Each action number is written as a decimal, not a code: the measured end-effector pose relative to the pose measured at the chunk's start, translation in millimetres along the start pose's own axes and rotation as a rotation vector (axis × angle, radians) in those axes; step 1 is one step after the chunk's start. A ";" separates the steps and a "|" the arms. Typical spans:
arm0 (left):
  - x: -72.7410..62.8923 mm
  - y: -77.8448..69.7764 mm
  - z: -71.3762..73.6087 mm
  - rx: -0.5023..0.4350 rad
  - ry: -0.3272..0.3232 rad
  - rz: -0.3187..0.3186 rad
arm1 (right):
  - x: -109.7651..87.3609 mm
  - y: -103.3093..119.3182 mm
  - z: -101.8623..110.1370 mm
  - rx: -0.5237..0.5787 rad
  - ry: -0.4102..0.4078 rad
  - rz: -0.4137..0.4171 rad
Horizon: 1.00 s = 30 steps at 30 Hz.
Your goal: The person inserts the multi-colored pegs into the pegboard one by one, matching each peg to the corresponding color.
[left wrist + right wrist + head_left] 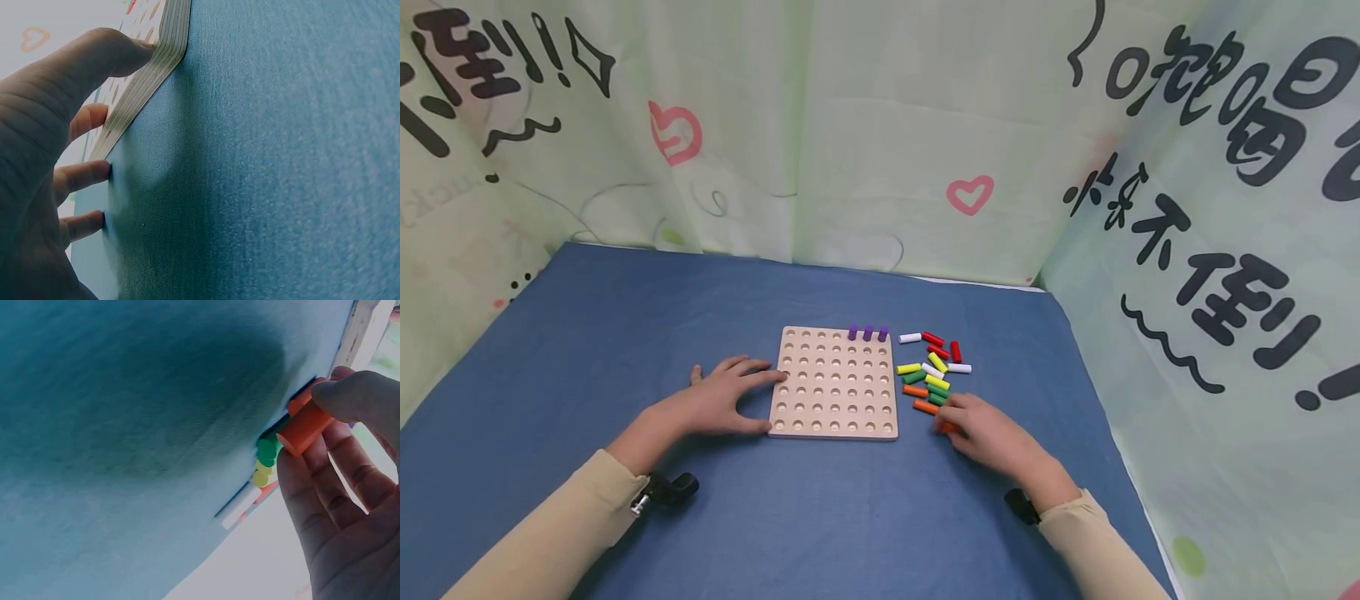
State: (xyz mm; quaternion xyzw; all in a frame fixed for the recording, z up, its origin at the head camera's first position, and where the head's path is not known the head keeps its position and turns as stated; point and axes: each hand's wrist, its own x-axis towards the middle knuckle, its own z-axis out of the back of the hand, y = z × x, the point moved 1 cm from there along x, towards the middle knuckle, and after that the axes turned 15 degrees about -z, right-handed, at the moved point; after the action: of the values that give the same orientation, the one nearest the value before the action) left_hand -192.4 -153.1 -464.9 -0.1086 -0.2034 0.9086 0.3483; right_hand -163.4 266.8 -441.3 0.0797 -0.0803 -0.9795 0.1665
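Note:
A square pale wooden board [834, 396] with rows of round holes lies on the blue cloth. Three purple pegs [867, 333] stand upright in its back row, towards the right. My left hand [715, 406] is spread at the board's left side, thumb at the near corner and index finger on the left edge. Between thumb and fingers, my right hand [988, 435] pinches an orange peg [304, 430], to the right of the board. Beyond that hand lies a loose pile of white, red, yellow [908, 368], green [913, 377] and orange pegs [915, 390].
Blue cloth [820, 525] covers the table. Curtains with writing and hearts [880, 125] hang behind it and along both sides. The loose pegs lie close beside the board's right edge. A dark wrist strap [662, 490] shows on each wrist.

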 end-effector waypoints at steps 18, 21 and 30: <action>-1.3 1.2 -1.0 0.004 -0.008 0.001 | 18.8 21.1 6.7 0.033 -0.084 0.082; -0.4 1.2 -1.8 0.005 -0.008 0.004 | 23.3 24.9 7.6 0.030 -0.078 0.074; 0.0 0.1 -2.3 0.004 -0.013 0.006 | 39.7 34.0 12.7 0.007 -0.126 -0.036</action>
State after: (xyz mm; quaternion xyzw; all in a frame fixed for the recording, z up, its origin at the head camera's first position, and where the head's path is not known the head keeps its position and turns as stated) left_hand -191.6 -152.5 -466.9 -0.1027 -0.2036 0.9108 0.3443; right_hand -192.0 223.4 -427.8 0.0199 -0.0928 -0.9851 0.1433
